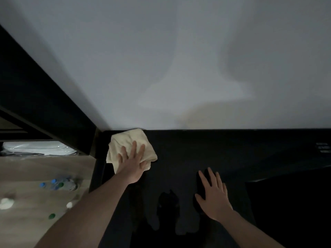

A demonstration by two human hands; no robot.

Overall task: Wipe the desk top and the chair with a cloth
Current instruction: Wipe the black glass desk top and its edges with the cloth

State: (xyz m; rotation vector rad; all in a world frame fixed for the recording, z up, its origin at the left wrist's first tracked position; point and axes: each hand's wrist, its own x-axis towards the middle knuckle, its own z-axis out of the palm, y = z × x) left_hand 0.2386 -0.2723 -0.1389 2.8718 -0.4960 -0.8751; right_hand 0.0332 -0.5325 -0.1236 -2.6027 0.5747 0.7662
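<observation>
A crumpled pale yellow cloth (125, 142) lies at the far left corner of the black desk top (215, 149), against the white wall. My left hand (132, 162) presses flat on the cloth with straight, spread fingers. My right hand (213, 196) rests flat on the desk nearer to me, fingers spread, holding nothing. No chair can be made out in the dark lower part of the view.
A black frame post (95, 154) stands at the desk's left end, with a black slanted beam (35, 97) above it. On the wooden floor at the left lie plastic bottles with blue and green caps (57, 184). Small pale marks (323, 147) show at the desk's far right.
</observation>
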